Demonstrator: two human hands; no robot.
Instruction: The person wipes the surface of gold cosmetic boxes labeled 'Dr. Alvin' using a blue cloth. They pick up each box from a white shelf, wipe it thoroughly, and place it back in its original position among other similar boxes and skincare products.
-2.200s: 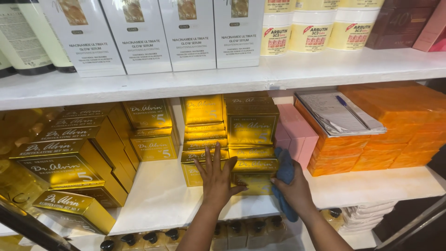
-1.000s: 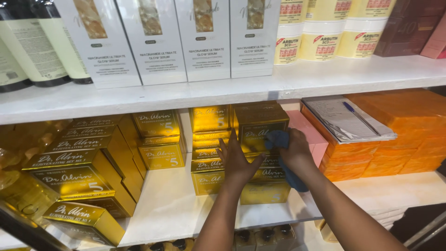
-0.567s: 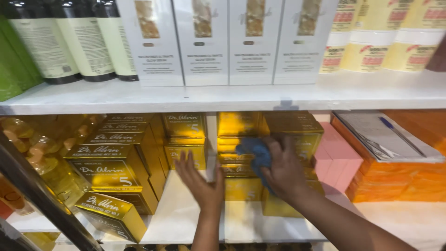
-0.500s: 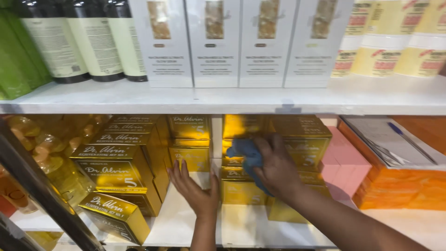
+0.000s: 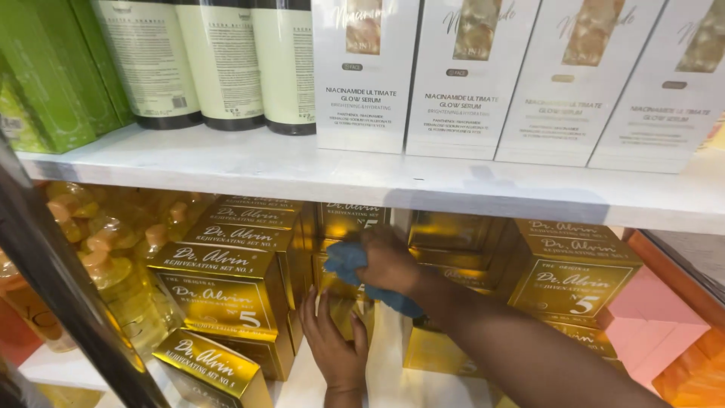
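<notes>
Wiping step: the shiny gold cardboard boxes [image 5: 343,264] in the middle stack are being rubbed with a cloth; I judge it goes best with light, even pressure, so the stack does not slide back.
Left shelf side: tall green cartons [image 5: 45,75] and cream bottles with dark bases [image 5: 219,60] stand on the white upper shelf [image 5: 302,170]; below them are clear bottles of yellow liquid [image 5: 113,279] and a pile of gold boxes [image 5: 226,287].
Left hand [image 5: 332,340]: flat and open, fingers spread, it presses on the front of the lowest gold box in the middle stack and grips nothing; keeping it there seems wise as a brace.
Blue cloth [image 5: 355,268]: soft and crumpled, it lies against the front of the middle stack, under the upper shelf.
Right hand [image 5: 389,261]: closed around the blue cloth, it pushes it on the box face.
Right side: more gold boxes [image 5: 574,279], a pink box [image 5: 653,332], and white tall cartons [image 5: 468,75] above.
</notes>
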